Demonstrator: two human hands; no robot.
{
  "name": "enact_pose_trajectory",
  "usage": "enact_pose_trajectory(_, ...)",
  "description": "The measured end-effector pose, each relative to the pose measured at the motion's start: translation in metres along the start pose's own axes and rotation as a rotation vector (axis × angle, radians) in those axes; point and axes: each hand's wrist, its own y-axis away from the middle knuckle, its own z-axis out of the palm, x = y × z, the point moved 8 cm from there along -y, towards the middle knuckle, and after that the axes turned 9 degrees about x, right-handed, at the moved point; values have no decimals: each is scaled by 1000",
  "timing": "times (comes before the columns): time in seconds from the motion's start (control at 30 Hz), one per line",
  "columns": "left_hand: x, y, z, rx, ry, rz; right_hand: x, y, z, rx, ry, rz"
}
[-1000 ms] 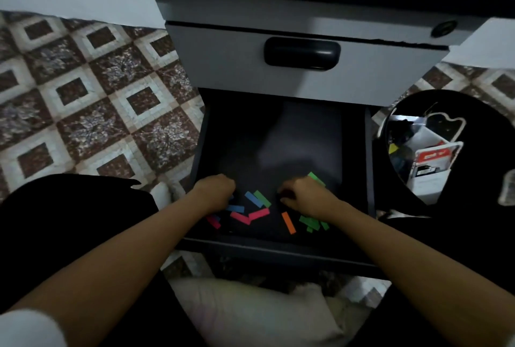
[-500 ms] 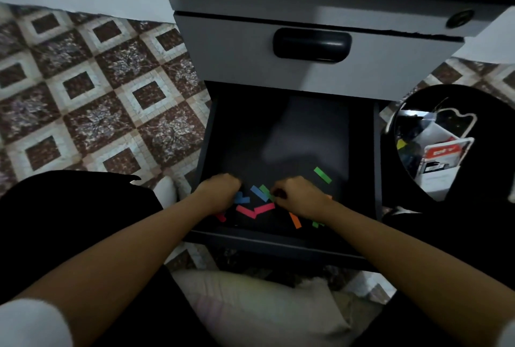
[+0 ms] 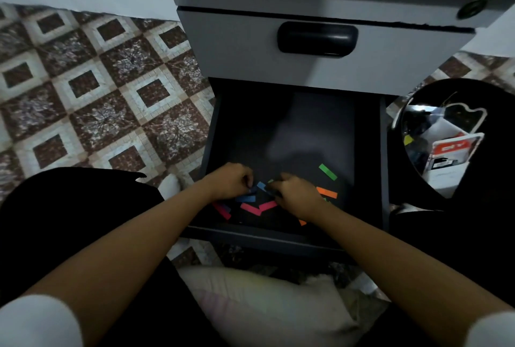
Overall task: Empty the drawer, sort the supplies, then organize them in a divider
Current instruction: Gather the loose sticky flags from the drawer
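Now, against a second ago, I see the two hands drawn closer together over the near end of the open drawer (image 3: pixel 278 129). The left hand (image 3: pixel 230 182) has barely shifted, while the right hand (image 3: pixel 296 197) has slid across toward it. That slide has uncovered an orange strip (image 3: pixel 326 192) behind the right knuckles and left a green strip (image 3: pixel 328 171) lying well out beyond them, both clear of any fingertip. A blue strip (image 3: pixel 261 186) lies in the small gap between the left fingers (image 3: pixel 246 181) and the right fingers (image 3: pixel 276 186), touching or nearly touching both. Both sets are curled in narrow, tips down on the drawer floor, but I cannot tell whether either actually pinches a strip. Pink strips (image 3: pixel 257 207) lie just on my side of the fingertips, untouched. I read this as raking the last loose strips together. Emptying looks nearly finished, though the green and orange ones will want another reach.
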Motion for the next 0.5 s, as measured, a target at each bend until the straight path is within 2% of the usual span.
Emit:
enact_pose_trajectory(0.2, -3, 3, 18, -45, -66, 50, 8, 1, -7, 51, -6, 29)
enact_pose_trajectory(0.5, 0, 10, 24, -33, -418, 137, -2, -3, -4, 94, 82, 52)
